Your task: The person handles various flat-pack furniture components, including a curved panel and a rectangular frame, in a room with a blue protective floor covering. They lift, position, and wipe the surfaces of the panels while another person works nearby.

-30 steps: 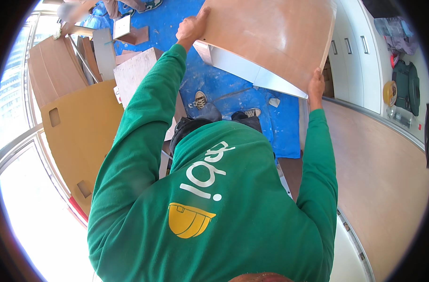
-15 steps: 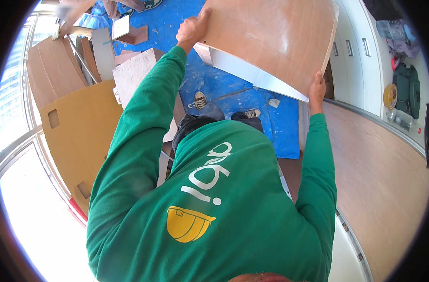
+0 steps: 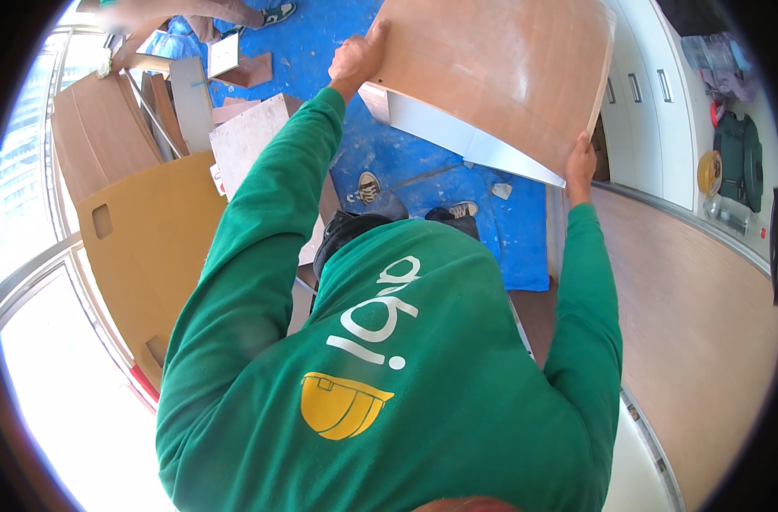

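Both arms stretch forward in green sleeves, holding a large wooden box-like piece with a brown plywood top (image 3: 500,72) and a white face (image 3: 440,132) below its near edge. My left hand (image 3: 359,60) is closed on its left edge, thumb lying along the top surface. At the near right corner my right hand (image 3: 581,166) closes round the edge; some of its fingers are hidden beneath. The far end of the piece runs out of the picture at the top. Under it lies a blue floor sheet (image 3: 521,247), where my sneakers show.
On the left lean a yellow-brown board (image 3: 150,247) with cut-out slots, brown panels (image 3: 99,128) and a pale board (image 3: 257,132). A small wooden piece (image 3: 244,70) lies farther off, near another person's shoe (image 3: 278,14). White cabinets (image 3: 645,102) line the right, beside wood flooring (image 3: 696,333).
My hands and the wooden piece have shifted very slightly right in the picture, still gripped the same way. The other person's leg and shoe show more at the top left.
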Tool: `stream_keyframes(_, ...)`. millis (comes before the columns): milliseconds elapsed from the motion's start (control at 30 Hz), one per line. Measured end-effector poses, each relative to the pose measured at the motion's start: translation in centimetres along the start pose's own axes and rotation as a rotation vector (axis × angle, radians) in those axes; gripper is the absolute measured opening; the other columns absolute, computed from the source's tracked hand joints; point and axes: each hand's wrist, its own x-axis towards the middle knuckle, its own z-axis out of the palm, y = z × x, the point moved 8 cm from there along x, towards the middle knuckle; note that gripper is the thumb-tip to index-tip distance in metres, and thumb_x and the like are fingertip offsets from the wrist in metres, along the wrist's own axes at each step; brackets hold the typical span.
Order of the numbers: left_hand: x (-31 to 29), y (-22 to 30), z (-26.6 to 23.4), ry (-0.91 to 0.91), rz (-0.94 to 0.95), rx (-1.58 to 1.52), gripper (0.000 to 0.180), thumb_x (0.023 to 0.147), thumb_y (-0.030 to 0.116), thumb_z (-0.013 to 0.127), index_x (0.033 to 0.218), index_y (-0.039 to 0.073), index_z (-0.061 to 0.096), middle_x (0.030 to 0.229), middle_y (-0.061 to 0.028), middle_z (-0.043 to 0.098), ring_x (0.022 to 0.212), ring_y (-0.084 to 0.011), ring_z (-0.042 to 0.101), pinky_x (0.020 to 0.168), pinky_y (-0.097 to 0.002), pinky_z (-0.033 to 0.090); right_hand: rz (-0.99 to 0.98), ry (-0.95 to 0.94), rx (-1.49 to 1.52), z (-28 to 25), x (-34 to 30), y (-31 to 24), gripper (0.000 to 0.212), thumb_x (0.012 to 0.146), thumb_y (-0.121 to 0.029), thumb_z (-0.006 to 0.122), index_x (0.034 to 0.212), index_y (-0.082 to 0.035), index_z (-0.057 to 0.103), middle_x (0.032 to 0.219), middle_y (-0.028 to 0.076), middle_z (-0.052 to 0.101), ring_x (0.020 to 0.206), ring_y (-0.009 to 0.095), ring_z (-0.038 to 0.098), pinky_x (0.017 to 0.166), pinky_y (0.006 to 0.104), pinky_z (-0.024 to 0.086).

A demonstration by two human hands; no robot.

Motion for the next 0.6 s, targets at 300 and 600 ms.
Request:
stream_keyframes(300, -17.8, 10.5, -6.0, -0.081, 0.906, -0.363, 0.037, 0.098, 0.018, 0.066, 0.132, 0.005, 0.066, 0.125, -0.0187, 0.069, 0.119, -0.0331, 0.066, 0.1, -0.0426, 0.052, -0.047, 0.046, -0.152, -0.1, 0.4, 0.4, 0.074, 0.105, -0.058, 0.036, 0.124, 0.007, 0.067, 0.123, 0.031, 0.067, 0.12, 0.047, 0.061, 0.102, 0.0496, 0.047)
stream_keyframes(600, -49.6, 15.1, -18.9, -0.379, 1.657, -0.92, 0.018, 0.086, 0.017, 0.071, 0.1, 0.006, 0.076, 0.089, -0.0039, 0.062, 0.08, -0.0206, 0.064, 0.083, -0.0362, 0.056, 0.014, 0.035, -0.187, -0.4, 2.2, 1.9, 0.08, 0.104, -0.062, 0.03, 0.125, 0.005, 0.067, 0.126, 0.032, 0.066, 0.123, 0.049, 0.06, 0.105, 0.0519, 0.046)
